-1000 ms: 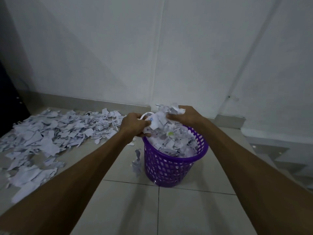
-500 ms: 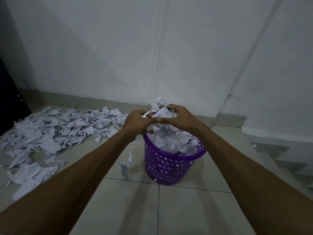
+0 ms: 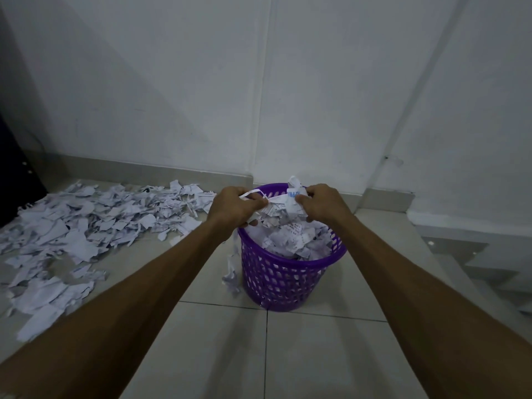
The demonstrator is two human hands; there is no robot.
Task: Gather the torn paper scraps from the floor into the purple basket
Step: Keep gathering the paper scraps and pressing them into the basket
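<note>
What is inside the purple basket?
The basket is heaped with torn paper scraps up past its rim. Both hands, left and right, hold more paper above it. The bottom is hidden under the heap.

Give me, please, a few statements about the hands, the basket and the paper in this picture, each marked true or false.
1. Both hands, the left hand and the right hand, hold a bunch of paper scraps above the purple basket. True.
2. The basket lies tipped on its side. False: it stands upright on the tiled floor.
3. A large spread of torn paper lies on the floor to the left of the basket. True.
4. The basket holds no paper. False: it is filled with scraps nearly to its rim.
5. A strip of paper hangs outside the basket on its left side. True.
</note>
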